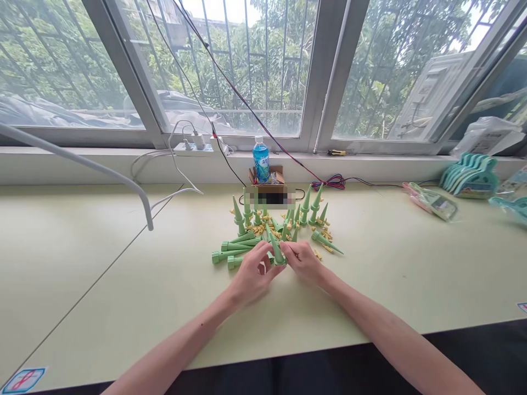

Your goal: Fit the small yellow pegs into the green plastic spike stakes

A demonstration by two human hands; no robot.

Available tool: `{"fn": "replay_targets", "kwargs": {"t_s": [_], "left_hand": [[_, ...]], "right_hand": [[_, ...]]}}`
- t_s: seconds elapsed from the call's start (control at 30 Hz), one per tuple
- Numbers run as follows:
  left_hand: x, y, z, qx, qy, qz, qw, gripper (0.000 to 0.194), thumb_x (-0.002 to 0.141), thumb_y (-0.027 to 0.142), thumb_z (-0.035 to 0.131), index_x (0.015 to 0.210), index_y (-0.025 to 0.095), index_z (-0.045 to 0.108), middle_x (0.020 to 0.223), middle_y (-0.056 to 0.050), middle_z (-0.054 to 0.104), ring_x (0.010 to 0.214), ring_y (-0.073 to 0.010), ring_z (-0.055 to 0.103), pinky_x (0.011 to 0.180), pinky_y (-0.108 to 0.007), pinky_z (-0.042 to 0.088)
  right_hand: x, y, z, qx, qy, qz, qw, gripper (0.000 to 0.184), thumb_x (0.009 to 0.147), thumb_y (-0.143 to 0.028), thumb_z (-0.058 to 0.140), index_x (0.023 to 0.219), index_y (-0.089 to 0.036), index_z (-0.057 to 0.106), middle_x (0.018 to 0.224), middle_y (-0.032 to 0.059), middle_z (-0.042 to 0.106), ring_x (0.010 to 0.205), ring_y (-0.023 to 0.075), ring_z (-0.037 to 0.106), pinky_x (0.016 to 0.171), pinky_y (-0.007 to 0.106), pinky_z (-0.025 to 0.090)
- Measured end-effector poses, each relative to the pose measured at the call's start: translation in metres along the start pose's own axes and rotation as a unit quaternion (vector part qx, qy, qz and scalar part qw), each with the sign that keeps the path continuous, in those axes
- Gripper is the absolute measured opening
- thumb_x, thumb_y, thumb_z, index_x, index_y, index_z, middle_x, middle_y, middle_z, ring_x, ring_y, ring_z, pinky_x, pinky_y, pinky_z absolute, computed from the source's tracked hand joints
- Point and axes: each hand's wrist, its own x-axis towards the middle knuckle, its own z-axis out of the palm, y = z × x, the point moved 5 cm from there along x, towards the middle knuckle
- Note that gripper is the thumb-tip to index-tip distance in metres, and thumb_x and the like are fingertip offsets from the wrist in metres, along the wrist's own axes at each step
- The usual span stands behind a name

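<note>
Between my two hands is a green plastic watering spike (276,249), tilted with its tip up and away from me. My left hand (253,269) is closed on its wide lower end, thumb underneath. The fingers of my right hand (304,259) are pinched against the spike's right side; whatever lies between them is hidden. Around them, several green spikes (305,206) stand upright on their caps, and others (233,255) lie flat at the left. Small yellow valves (325,235) are scattered among them, and one more spike (327,242) lies right of my right hand.
Behind the spikes stands a small cardboard box (267,187) with a blue-liquid bottle (261,159). A coiled cable (331,182) lies by the sill, and a power strip (193,147) sits on it. Green hangers (469,175) and packaged items (432,203) are at the far right.
</note>
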Motion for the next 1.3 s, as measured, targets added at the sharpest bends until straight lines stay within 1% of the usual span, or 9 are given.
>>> {"fn": "replay_targets", "kwargs": {"t_s": [0.17, 0.37, 0.53, 0.67, 0.77, 0.87, 1.03, 1.2, 1.3], "left_hand": [[0.000, -0.001, 0.000, 0.012, 0.023, 0.014, 1.000, 0.016, 0.087, 0.032, 0.064, 0.092, 0.020, 0.056, 0.089, 0.000, 0.047, 0.060, -0.0072, 0.052, 0.046, -0.018, 0.044], [0.003, -0.001, -0.001, -0.019, 0.032, -0.012, 0.999, 0.022, 0.092, 0.040, 0.056, 0.086, 0.019, 0.056, 0.084, -0.001, 0.049, 0.059, -0.0094, 0.049, 0.048, -0.020, 0.047], [0.004, 0.001, -0.002, -0.028, 0.034, -0.032, 0.999, 0.027, 0.092, 0.044, 0.054, 0.098, 0.019, 0.062, 0.086, -0.003, 0.059, 0.057, -0.0095, 0.051, 0.051, -0.022, 0.049], [0.005, -0.001, -0.004, -0.052, 0.039, -0.070, 0.995, 0.034, 0.092, 0.048, 0.054, 0.103, 0.018, 0.061, 0.075, -0.001, 0.062, 0.051, -0.0100, 0.052, 0.048, -0.022, 0.045], [0.004, -0.006, -0.004, -0.084, 0.037, -0.106, 0.990, 0.037, 0.092, 0.052, 0.053, 0.101, 0.016, 0.060, 0.058, 0.002, 0.057, 0.043, -0.0102, 0.048, 0.043, -0.022, 0.040], [0.004, -0.008, -0.005, -0.110, 0.035, -0.116, 0.987, 0.036, 0.092, 0.051, 0.053, 0.097, 0.016, 0.059, 0.048, 0.005, 0.051, 0.039, -0.0098, 0.045, 0.044, -0.022, 0.039], [0.005, -0.003, -0.007, -0.152, 0.031, -0.116, 0.981, 0.036, 0.088, 0.051, 0.060, 0.081, 0.016, 0.059, 0.051, 0.005, 0.049, 0.038, -0.0081, 0.044, 0.039, -0.021, 0.034], [0.006, -0.002, -0.008, -0.190, 0.009, -0.134, 0.973, 0.037, 0.083, 0.052, 0.066, 0.077, 0.016, 0.060, 0.053, 0.006, 0.043, 0.038, -0.0058, 0.039, 0.037, -0.020, 0.033], [0.006, -0.009, -0.007, -0.253, -0.022, -0.177, 0.951, 0.039, 0.082, 0.053, 0.067, 0.076, 0.015, 0.060, 0.053, 0.006, 0.038, 0.039, -0.0044, 0.036, 0.035, -0.018, 0.028]], "right_hand": [[0.001, 0.000, 0.000, -0.005, 0.014, -0.002, 1.000, 0.049, 0.102, -0.044, 0.034, 0.060, -0.019, 0.036, 0.053, -0.0048, 0.031, 0.048, 0.0084, 0.029, 0.048, 0.024, 0.025], [0.001, 0.004, 0.002, 0.004, 0.022, 0.000, 1.000, 0.050, 0.103, -0.046, 0.033, 0.061, -0.019, 0.038, 0.052, -0.0040, 0.037, 0.047, 0.0094, 0.034, 0.048, 0.025, 0.028], [0.001, 0.001, 0.000, 0.010, 0.020, -0.007, 1.000, 0.049, 0.103, -0.046, 0.033, 0.062, -0.020, 0.040, 0.053, -0.0034, 0.040, 0.049, 0.0100, 0.037, 0.050, 0.025, 0.031], [0.002, -0.004, -0.001, 0.023, 0.012, -0.009, 1.000, 0.046, 0.103, -0.044, 0.033, 0.064, -0.020, 0.039, 0.055, -0.0036, 0.041, 0.049, 0.0100, 0.038, 0.050, 0.025, 0.031], [0.001, -0.006, 0.000, 0.038, -0.007, -0.002, 0.999, 0.042, 0.103, -0.042, 0.035, 0.067, -0.020, 0.039, 0.056, -0.0044, 0.040, 0.050, 0.0100, 0.037, 0.050, 0.024, 0.031], [0.001, -0.006, 0.001, 0.045, -0.020, -0.001, 0.999, 0.039, 0.102, -0.042, 0.036, 0.069, -0.021, 0.038, 0.057, -0.0046, 0.039, 0.051, 0.0103, 0.036, 0.050, 0.024, 0.032], [-0.001, -0.004, 0.002, 0.031, -0.023, -0.018, 0.999, 0.038, 0.102, -0.041, 0.038, 0.069, -0.021, 0.038, 0.061, -0.0038, 0.041, 0.054, 0.0105, 0.036, 0.052, 0.024, 0.032], [-0.002, -0.003, 0.002, 0.003, -0.027, -0.035, 0.999, 0.037, 0.102, -0.037, 0.037, 0.069, -0.021, 0.035, 0.062, -0.0039, 0.039, 0.054, 0.0107, 0.034, 0.052, 0.025, 0.030], [-0.003, -0.007, 0.001, -0.034, -0.020, -0.068, 0.997, 0.037, 0.102, -0.035, 0.038, 0.069, -0.022, 0.031, 0.061, -0.0047, 0.033, 0.054, 0.0110, 0.028, 0.052, 0.026, 0.027]]}}
